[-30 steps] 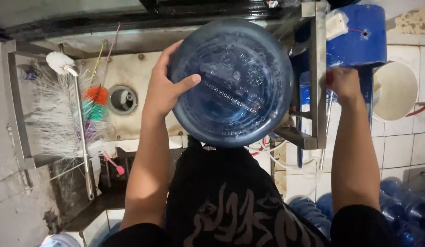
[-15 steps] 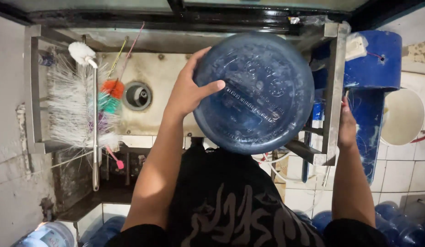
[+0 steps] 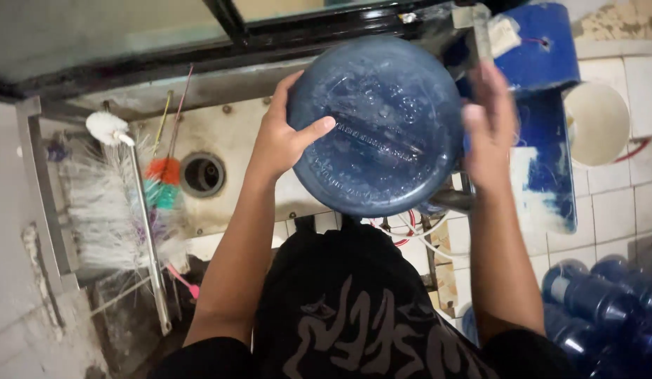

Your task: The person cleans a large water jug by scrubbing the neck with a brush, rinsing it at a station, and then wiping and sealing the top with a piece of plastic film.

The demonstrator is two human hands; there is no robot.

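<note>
While big blue water jug (image 3: 378,126) sits base-toward-camera over steel worktop (image 3: 234,140), left hand (image 3: 280,137) spreads open against rim, thumb across base, steadying it. Right hand (image 3: 488,130) blurred at opposite side; grip cannot be told. Bottle brushes (image 3: 119,203) racked left near drain hole (image 3: 202,174).

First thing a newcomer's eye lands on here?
The big blue water jug, base toward the camera, dead centre over a grimy sink. The left hand grips its rim; the blurred right hand is at its right edge. Left of that, a large white bristle brush.
</note>
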